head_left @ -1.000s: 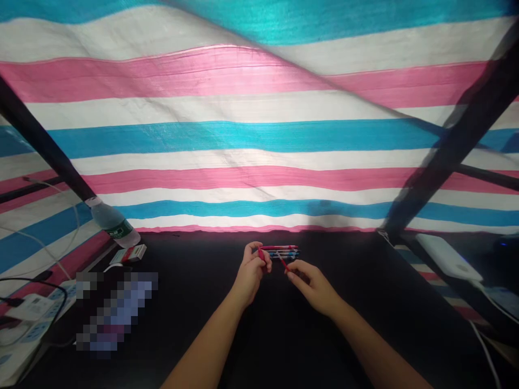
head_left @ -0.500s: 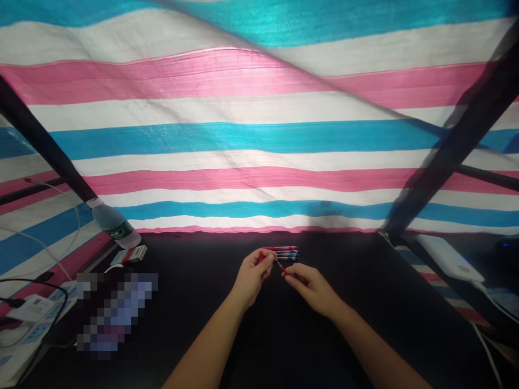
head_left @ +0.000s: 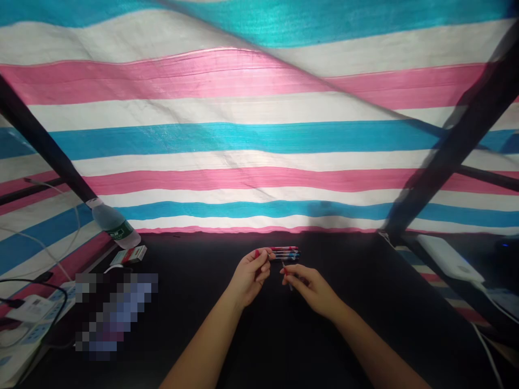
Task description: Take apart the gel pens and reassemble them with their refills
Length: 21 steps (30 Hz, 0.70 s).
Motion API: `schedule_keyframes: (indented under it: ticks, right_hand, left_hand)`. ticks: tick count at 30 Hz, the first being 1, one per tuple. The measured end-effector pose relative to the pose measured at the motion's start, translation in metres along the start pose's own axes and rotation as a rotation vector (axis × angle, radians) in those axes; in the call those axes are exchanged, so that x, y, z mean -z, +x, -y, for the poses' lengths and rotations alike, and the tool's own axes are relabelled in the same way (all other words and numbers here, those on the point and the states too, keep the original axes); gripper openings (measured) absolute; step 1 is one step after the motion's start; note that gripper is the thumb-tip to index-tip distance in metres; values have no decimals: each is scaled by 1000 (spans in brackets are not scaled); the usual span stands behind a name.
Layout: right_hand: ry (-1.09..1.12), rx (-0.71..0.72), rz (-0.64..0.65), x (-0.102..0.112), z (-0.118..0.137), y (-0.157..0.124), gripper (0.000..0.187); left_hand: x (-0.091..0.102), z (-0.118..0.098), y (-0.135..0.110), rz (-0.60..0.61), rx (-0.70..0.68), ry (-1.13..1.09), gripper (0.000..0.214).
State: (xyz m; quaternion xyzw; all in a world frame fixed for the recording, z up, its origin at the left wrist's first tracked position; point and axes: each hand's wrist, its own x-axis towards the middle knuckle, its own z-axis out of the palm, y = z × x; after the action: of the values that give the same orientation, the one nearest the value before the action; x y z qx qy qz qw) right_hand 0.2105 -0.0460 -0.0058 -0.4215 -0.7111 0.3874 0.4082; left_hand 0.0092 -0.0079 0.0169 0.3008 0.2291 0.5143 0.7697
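Near the middle of the black tabletop, my left hand (head_left: 252,273) is closed on a red pen part (head_left: 257,253), most of it hidden by the fingers. Facing it, my right hand (head_left: 310,286) pinches a second red pen part (head_left: 285,270). A thin greyish tip sticks up from that part, and a pale end shows below the fingers. A gap separates the two held parts. Several red and blue pens (head_left: 288,252) lie side by side just beyond my hands, their left ends partly covered by my left fingers.
On the left are a plastic bottle (head_left: 115,224), a small box (head_left: 133,254), a power strip (head_left: 34,335) with cables, and a pixelated area. A white device (head_left: 450,259) sits at the right. Striped sheeting (head_left: 251,135) hangs behind, between dark posts.
The two red parts, earlier bridged by a thin piece, are now apart. My left hand has shifted slightly left, and the part in my right hand has tilted more upright.
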Motion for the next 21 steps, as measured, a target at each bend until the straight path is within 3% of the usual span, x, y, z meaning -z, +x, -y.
schedule_keyframes:
  ticks: [8, 21]
  right_hand:
    - [-1, 0, 11, -2, 0, 0, 26]
    - [-8, -23, 1, -2, 0, 1, 30]
  left_hand:
    - [-1, 5, -3, 71, -16, 304, 27]
    - [-1, 5, -1, 25, -71, 370, 32]
